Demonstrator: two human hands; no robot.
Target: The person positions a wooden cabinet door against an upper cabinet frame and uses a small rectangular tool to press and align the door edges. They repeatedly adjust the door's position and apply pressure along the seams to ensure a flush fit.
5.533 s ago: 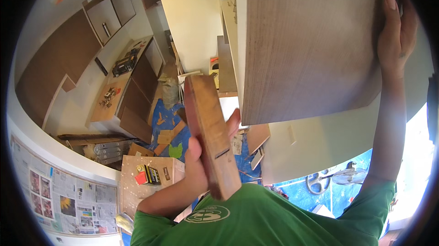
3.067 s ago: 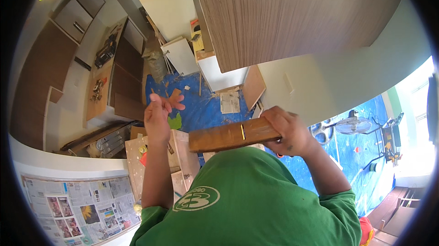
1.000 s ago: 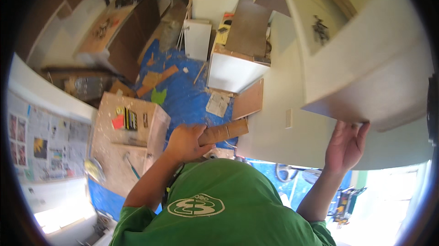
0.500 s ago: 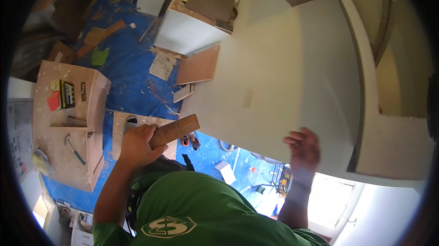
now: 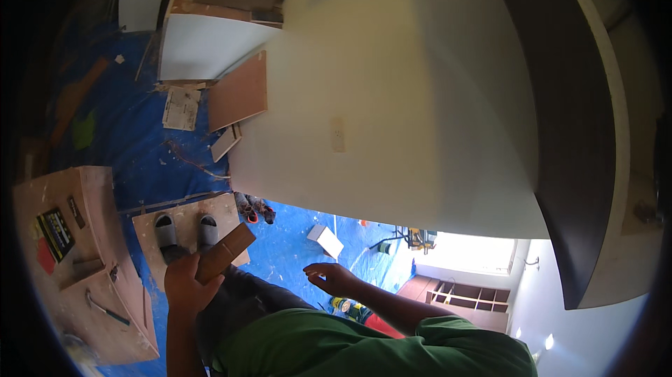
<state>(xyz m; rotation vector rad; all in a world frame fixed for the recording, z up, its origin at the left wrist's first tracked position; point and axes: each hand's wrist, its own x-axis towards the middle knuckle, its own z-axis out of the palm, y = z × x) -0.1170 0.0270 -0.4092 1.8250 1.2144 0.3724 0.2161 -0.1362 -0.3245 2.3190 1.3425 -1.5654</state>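
Note:
My left hand (image 5: 187, 287) is closed around one end of a brown rectangular wooden block (image 5: 231, 247). The block slants up and to the right, its far end free, above a plywood board (image 5: 150, 254) where my feet stand in grey slides (image 5: 165, 230). My right hand (image 5: 332, 280) hangs in front of my body with nothing in it, its fingers loosely bent and apart. A large pale wall (image 5: 392, 160) rises beyond both hands, and neither hand touches it.
At left stands a plywood cabinet (image 5: 98, 237) with a hammer (image 5: 106, 308) and a dark box (image 5: 56, 235) on it. Shoes (image 5: 255, 207) and a white box (image 5: 325, 241) rest on the blue floor sheet (image 5: 280, 251). A dark curved panel (image 5: 560, 111) edges the wall at right.
My right hand has dropped from beside the wall to in front of my body. My left hand keeps the wooden block and sits lower in view. The head view has shifted right.

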